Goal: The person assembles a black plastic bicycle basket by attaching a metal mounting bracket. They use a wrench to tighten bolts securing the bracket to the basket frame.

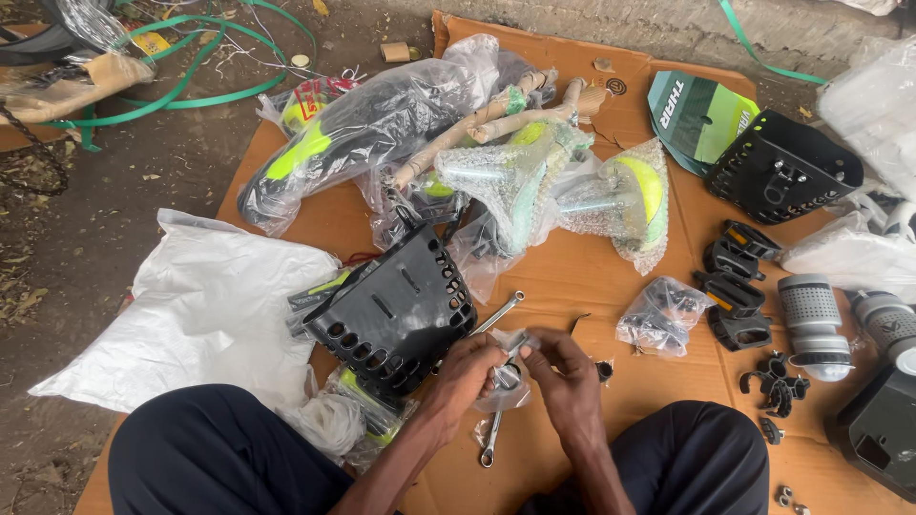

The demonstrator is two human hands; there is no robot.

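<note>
At far left I see green strapping coiled on the dirt, and nearer, a white bag lying flat, half on the cardboard. Just right of it a black basket rests on its side, touching my left knee area, with a wrapped green-and-black part beyond it, far side.

My left hand comes next, close to me and near the middle. Its fingers are clenched on a small clear packet, which sits between both hands just above the cardboard. My right hand pinches the same packet from the other side, thumb and fingertips closed on its top edge. I cannot tell what is inside it. A wrench lies just beyond the hands, and another spanner lies below them, between my knees.

Further right, a bubble-wrapped frame piece is still in its wrap, a second small parts bag lies sealed, and black pedals sit loose beside a grey grip. A second basket lies far right.

As I judge it, the work is early: most parts remain wrapped, nothing looks joined, and the packet in hand does not appear emptied yet.
</note>
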